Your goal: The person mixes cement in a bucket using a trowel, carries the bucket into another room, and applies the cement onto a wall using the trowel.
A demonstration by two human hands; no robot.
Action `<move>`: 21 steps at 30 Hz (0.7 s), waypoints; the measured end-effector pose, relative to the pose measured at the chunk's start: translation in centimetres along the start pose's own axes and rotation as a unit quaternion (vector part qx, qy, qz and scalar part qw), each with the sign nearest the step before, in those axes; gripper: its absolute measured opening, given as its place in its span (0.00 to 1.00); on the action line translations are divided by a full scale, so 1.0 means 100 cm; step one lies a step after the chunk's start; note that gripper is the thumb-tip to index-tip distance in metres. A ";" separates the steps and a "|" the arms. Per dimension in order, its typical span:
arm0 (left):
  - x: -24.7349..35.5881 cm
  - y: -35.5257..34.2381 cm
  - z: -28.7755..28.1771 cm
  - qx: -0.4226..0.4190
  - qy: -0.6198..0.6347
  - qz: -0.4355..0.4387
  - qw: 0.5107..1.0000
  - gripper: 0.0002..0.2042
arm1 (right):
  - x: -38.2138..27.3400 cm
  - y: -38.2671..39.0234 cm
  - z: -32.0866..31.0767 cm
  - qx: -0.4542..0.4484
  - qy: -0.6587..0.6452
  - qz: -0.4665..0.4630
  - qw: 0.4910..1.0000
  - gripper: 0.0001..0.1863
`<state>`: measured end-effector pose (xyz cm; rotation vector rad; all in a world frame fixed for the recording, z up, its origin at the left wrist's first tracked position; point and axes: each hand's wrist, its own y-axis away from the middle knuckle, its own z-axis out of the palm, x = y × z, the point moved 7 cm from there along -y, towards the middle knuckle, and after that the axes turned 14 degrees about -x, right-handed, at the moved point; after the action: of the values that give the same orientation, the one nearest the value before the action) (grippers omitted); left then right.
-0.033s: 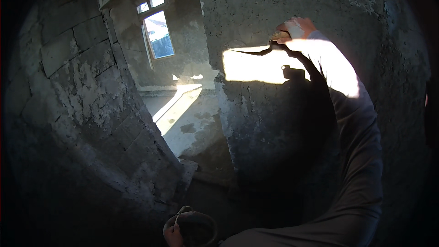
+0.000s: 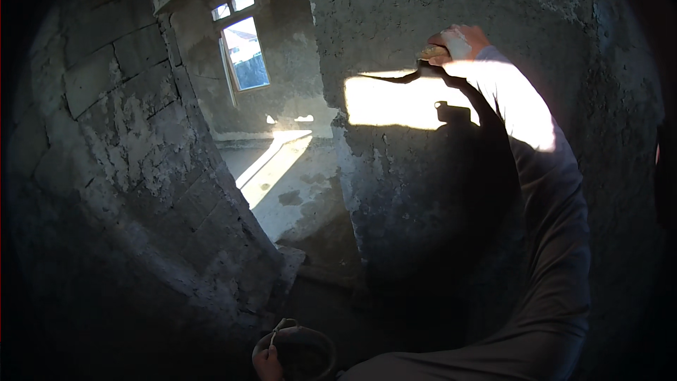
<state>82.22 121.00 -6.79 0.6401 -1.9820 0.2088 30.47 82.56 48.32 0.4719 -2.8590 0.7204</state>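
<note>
My right hand [image 2: 458,44] is raised against the rough plastered wall [image 2: 395,21], its fingers closed around the light-coloured handle [image 2: 432,52] of what looks like a trowel. Pale smears mark the back of that hand. The blade cannot be made out; a thin dark line tapers leftward across the sunlit patch, possibly its shadow. Low in the view, my left hand [image 2: 267,364] is closed on the handle of a dark round bucket [image 2: 331,354], partly cut off by the lower edge. The bucket's contents are too dark to tell.
At left stands a block wall [image 2: 134,120] with patchy, flaking plaster. Between the walls an opening leads to a further room with a window [image 2: 248,56] and a sunlit floor strip [image 2: 278,162]. The plastered wall's ragged edge [image 2: 343,162] borders this opening. Deep shadow covers the lower area.
</note>
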 end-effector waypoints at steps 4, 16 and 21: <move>-0.018 -0.006 -0.001 -0.012 -0.021 0.012 1.000 0.21 | -0.004 0.017 -0.031 0.087 0.050 0.014 0.995 0.23; -0.047 -0.049 -0.001 -0.120 -0.026 0.020 0.992 0.22 | -0.090 0.169 -0.008 0.231 0.001 -0.192 0.954 0.14; -0.026 -0.055 -0.020 -0.162 -0.015 0.004 0.987 0.22 | -0.144 0.233 0.059 0.306 -0.103 -0.252 0.912 0.21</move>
<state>87.56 118.03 -8.75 0.4273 -1.9899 -0.1189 35.71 102.98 29.83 1.3733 -2.4285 1.5075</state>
